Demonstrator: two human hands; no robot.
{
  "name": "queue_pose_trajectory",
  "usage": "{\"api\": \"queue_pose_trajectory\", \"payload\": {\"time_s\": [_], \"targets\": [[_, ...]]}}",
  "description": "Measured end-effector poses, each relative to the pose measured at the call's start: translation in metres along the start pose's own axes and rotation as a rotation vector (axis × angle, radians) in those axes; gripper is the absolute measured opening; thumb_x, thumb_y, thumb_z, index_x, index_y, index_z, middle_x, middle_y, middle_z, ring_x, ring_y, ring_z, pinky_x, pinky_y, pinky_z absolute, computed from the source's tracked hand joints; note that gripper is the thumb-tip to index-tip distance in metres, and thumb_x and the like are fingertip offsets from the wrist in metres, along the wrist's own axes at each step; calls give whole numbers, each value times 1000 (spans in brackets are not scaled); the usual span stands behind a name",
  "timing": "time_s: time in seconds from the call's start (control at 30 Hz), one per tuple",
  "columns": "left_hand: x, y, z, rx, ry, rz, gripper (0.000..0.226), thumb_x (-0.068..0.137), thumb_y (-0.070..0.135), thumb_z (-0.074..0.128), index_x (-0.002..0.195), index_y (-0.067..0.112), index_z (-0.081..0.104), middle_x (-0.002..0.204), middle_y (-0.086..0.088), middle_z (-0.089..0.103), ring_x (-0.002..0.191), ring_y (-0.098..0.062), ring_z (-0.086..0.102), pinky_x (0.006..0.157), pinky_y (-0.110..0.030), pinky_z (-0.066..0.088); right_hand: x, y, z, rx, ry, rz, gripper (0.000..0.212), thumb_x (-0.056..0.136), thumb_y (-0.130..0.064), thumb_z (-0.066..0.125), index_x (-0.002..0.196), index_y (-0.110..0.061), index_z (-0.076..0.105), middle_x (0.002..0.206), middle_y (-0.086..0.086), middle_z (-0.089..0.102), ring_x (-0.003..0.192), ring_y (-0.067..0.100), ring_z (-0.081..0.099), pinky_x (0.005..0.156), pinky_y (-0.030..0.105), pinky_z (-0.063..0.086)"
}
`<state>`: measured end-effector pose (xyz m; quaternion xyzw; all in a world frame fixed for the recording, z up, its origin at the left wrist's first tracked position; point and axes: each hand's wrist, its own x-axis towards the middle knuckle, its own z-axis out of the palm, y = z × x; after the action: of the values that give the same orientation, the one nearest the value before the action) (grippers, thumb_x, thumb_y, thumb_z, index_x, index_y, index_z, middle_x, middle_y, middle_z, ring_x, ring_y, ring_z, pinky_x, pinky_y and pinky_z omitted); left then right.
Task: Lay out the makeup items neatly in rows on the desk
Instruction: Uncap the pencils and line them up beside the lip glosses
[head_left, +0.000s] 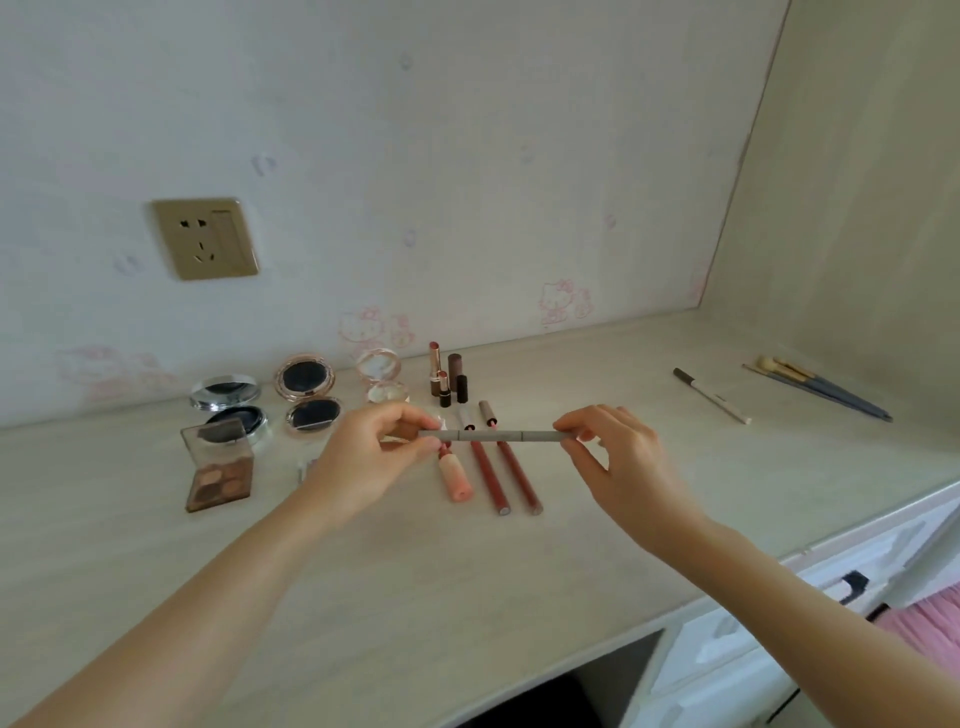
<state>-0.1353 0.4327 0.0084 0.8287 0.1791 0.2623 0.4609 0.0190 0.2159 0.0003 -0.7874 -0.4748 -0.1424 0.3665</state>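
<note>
Pale desk (467, 571) — papered wall (467, 156) behind, socket (206, 238) left.

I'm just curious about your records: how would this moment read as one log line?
hands: left hand and right hand pinch grey pencil by its ends | pencil: level, above two red lip pencils | desk: rows unfinished

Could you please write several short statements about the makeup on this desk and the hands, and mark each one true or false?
1. Both hands hold one grey pencil; the left hand pinches one end, the right hand the other. True.
2. The grey pencil lies flat on the desk. False: it is held level above it.
3. Two red pencils lie side by side. True.
4. The brushes lie beside the eyeshadow palette. False: they lie far right, the palette left.
5. The wall socket has a plug in it. False: nothing is plugged in.
</note>
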Motion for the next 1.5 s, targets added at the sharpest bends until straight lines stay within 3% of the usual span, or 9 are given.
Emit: {"api": "queue_pose_trajectory", "payload": {"time_s": [0.23, 0.33, 0.47, 0.6, 0.87, 1.03, 1.23, 1.43, 1.5], "targets": [[-45, -18, -39, -621, 194, -216, 15, 80, 2, 68, 94, 6, 67, 85, -7, 72, 86, -20, 69, 77, -26, 57, -5, -56, 40, 133, -112, -42, 13, 87, -16, 65, 97, -22, 69, 80, -20, 58, 82, 6, 53, 71, 18, 45], [-53, -18, -46, -845, 223, -237, 21, 76, 11, 66, 96, 4, 67, 93, -9, 71, 86, -21, 69, 75, -26, 57, -10, -78, 57, 206, -178, -39, 12, 88, -21, 65, 99, -23, 69, 78, -23, 56, 87, 3, 55, 76, 4, 39], [-60, -14, -45, -823, 258, -210, 25, 78, 19, 65, 98, 2, 69, 96, -15, 71, 92, -28, 69, 76, -30, 57, -13, -98, 72, 293, -294, -10, 10, 89, -24, 63, 98, -27, 67, 85, -17, 65, 88, -7, 55, 75, 3, 40], [-66, -8, -45, -832, 268, -177, 24, 82, 24, 66, 96, 5, 69, 96, -18, 71, 92, -35, 70, 73, -32, 57, -15, -111, 82, 397, -376, 67, 7, 88, -27, 64, 90, -33, 67, 78, -16, 67, 91, 2, 57, 75, 11, 44], [-69, -4, -47, -303, 333, -2, 10, 92, 16, 61, 97, 16, 70, 75, -3, 67, 62, -15, 62, 59, -30, 57, -20, -119, 87, 396, -446, -7, 15, 93, -28, 56, 103, -26, 66, 87, -15, 67, 90, -6, 55, 76, 8, 43], [-80, -15, -45, 512, 251, 249, 10, 89, 20, 64, 98, 19, 68, 84, 9, 62, 79, -12, 56, 66, -32, 48, -11, -112, 84, 488, -282, 122, 23, 94, -28, 53, 116, -34, 56, 97, -11, 61, 87, -1, 57, 71, 10, 46], [-87, -21, -39, 824, 180, 429, 11, 86, 17, 69, 96, 13, 72, 82, 2, 64, 83, -20, 60, 65, -27, 47, -16, -103, 91, 288, -265, -76, 25, 93, -17, 58, 117, -19, 62, 96, -3, 60, 84, 1, 55, 69, 6, 40], [-91, -25, -38, 931, 146, 498, 18, 89, 27, 62, 83, 12, 71, 69, 2, 59, 65, -18, 58, 52, -33, 49, -24, -102, 93, 135, -185, -265, 20, 93, -12, 58, 108, -6, 70, 89, 7, 64, 96, 33, 61, 79, 46, 54], [-92, -26, -37, 957, 151, 467, 32, 93, 34, 50, 75, 14, 66, 64, 3, 56, 57, -16, 57, 42, -32, 45, -26, -102, 93, 68, -141, -316, 16, 90, -8, 62, 103, -5, 71, 86, 8, 64, 92, 37, 62, 74, 48, 56]]}}
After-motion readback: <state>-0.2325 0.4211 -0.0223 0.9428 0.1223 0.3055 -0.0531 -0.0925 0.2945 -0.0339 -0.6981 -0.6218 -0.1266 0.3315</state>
